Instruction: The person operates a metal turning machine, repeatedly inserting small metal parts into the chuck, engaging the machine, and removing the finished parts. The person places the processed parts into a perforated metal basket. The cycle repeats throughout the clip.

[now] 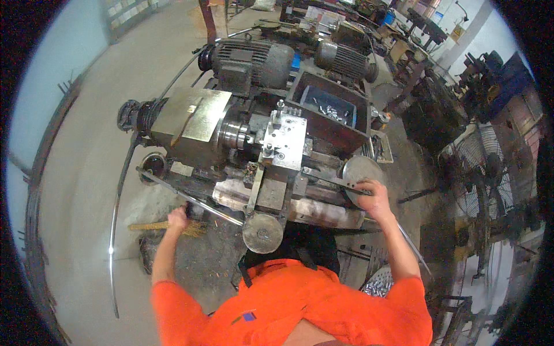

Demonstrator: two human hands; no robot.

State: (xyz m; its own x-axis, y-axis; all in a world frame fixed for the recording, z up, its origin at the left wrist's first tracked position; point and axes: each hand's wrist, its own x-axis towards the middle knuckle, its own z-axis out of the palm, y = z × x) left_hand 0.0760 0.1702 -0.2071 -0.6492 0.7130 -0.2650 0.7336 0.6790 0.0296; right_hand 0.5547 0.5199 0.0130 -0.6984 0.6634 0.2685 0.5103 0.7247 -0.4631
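A small lathe stands before me, with a bright metal chuck [232, 134] and a pale steel tool block [285, 140] beside it. My right hand [374, 199] is closed around the end of a flat dark lever [329, 177], by a round metal disc [362, 171]. On the left, my left hand [178, 218] is curled in a fist near a dark part of the machine; what it grips, if anything, is hidden. A long metal rod [199, 203] slants above that hand. Close to my waist sits a second round disc [262, 233].
A straw broom [147, 226] lies below my left hand. Behind the lathe are a large motor [254, 62] and a metal box [360, 134] with small shiny pieces in a blue liner. A white basket [378, 282] of metal pieces stands at lower right, and fans [487, 158] farther right.
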